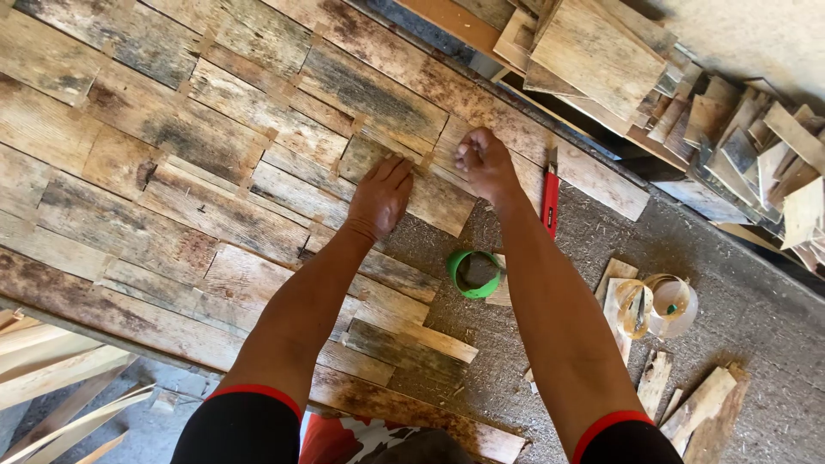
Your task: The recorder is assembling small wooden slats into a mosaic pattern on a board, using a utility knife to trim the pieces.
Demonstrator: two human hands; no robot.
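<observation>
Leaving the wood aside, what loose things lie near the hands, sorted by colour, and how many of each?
Green: 1, a tape roll below the right hand.
Red: 1, a flat tool beside that hand.
Clear: 2, tape rolls side by side on the bare board.
Total: 4.
The left hand rests flat on the wood planks.

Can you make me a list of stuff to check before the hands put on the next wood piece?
1. Left hand flat on a weathered plank: ok.
2. Right hand has a grip on something: cannot tell, fingers curled.
3. Bare patch of board left to cover: ok.
4. Spare wood scraps within sight: ok.
5. Green cup upright: ok.
6. Red tool lying clear of both hands: ok.
</observation>
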